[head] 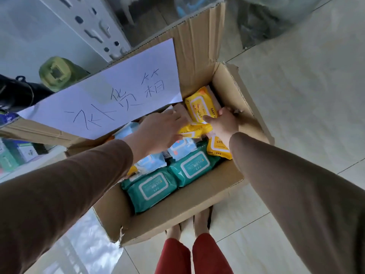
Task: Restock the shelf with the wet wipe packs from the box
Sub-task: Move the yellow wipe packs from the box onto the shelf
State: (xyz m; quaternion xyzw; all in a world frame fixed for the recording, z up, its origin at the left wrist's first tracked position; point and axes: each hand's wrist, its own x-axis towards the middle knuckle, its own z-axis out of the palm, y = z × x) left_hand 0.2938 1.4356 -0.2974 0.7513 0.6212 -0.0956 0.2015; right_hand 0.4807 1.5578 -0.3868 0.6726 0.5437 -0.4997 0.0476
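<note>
Inside the cardboard box (233, 86) on the floor, both hands reach among yellow baby wipes packs (199, 107): right grip (225, 123) curls round one, left grip (166, 131) rests spread on another

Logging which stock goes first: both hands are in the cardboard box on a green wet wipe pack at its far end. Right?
Not green: the head view shows both hands, left hand and right hand, on a yellow pack at the far end of the cardboard box.

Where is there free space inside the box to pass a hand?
Only a bare strip beside the right wall of the box, next to the right hand. Elsewhere yellow packs, blue packs and green packs lie crowded.
</note>
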